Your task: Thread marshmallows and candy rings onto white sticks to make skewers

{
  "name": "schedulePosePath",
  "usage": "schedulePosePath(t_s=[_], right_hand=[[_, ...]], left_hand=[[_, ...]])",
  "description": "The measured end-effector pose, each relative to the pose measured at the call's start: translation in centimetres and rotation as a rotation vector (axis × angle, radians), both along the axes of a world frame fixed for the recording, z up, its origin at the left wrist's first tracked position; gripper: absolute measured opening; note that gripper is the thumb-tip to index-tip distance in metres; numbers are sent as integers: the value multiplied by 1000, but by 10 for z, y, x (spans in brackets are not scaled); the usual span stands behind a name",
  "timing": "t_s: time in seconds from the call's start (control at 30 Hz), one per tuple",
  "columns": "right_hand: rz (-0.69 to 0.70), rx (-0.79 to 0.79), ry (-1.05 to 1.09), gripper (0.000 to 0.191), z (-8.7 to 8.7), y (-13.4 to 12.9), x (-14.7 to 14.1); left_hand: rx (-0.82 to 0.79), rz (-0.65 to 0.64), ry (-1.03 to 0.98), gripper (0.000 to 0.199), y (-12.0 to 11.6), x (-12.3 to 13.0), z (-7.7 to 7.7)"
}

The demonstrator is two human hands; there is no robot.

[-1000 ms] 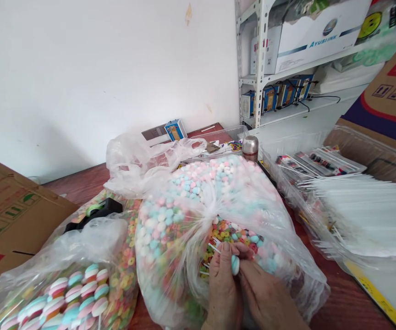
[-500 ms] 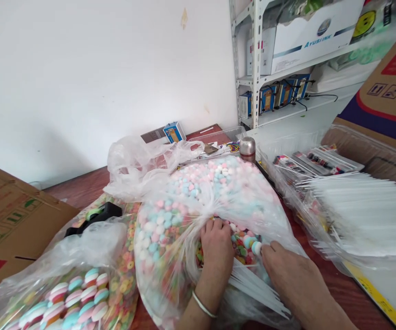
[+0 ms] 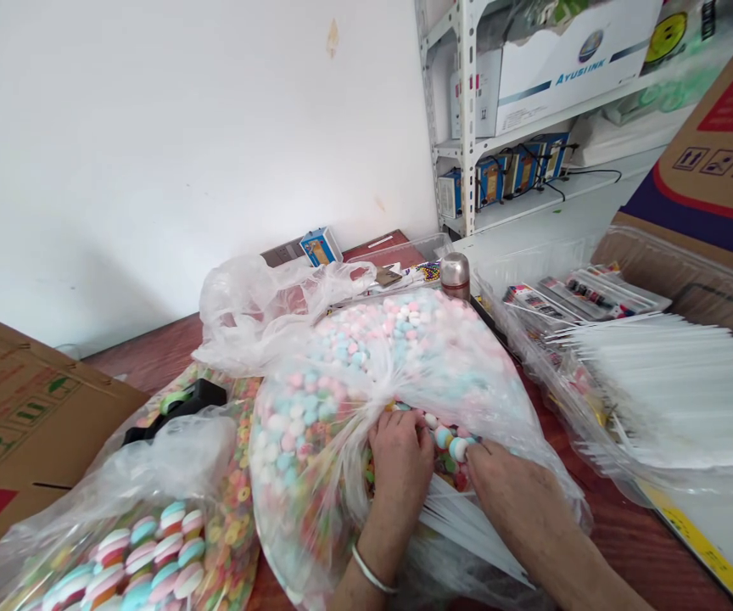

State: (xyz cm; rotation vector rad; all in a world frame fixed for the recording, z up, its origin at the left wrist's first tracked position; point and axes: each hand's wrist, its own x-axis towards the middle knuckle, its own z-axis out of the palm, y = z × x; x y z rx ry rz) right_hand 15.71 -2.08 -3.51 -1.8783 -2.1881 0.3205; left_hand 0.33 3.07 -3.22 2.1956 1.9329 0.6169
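A big clear plastic bag (image 3: pixel 405 373) of soft pink, white and blue candies and coloured gummy rings lies gathered in front of me. At its opening my left hand (image 3: pixel 401 450) is closed with bent fingers, and what they grip is hidden. My right hand (image 3: pixel 510 488) pinches the near end of a row of candies (image 3: pixel 449 441), white, blue and yellow, which look threaded on a stick. The row spans the gap between my hands. Beneath my right hand, a bundle of white sticks (image 3: pixel 468 522) pokes out of the bag's opening.
To the left lies another bag (image 3: pixel 232 509) with gummy rings and candy skewers (image 3: pixel 150 556), a black tape dispenser (image 3: pixel 179 407) behind them. On the right is a clear tray (image 3: pixel 532 382) of white sticks (image 3: pixel 678 390). A metal-capped bottle (image 3: pixel 456 276) and cardboard boxes (image 3: pixel 36 399) stand around.
My right hand has moved left, closer to my left hand, and the candy row's near end has shifted left with it. My left hand stays nearly in place. The view has shifted slightly.
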Motion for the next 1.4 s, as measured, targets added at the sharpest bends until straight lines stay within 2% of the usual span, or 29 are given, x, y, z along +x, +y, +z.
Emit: schedulePosePath(t_s=[0.17, 0.33, 0.6, 0.73, 0.97, 1.17, 1.4], right_hand=[[27, -7, -114, 20, 0, -1, -2], [36, 28, -113, 18, -5, -6, 1], [57, 90, -123, 17, -19, -15, 3], [67, 114, -108, 18, -19, -19, 6], [41, 129, -142, 21, -12, -27, 5], [67, 70, -98, 22, -13, -27, 9], [69, -30, -162, 26, -9, -24, 22]], left_hand=[[-61, -31, -80, 15, 1, -6, 8], [-122, -92, -129, 17, -2, -12, 17], [-168, -120, 80, 23, -12, -4, 25], [-162, -121, 136, 26, -19, -3, 24], [-208, -123, 12, 31, -23, -7, 18], [-116, -67, -66, 10, -20, -12, 14], [-69, -55, -175, 23, -20, -23, 11]])
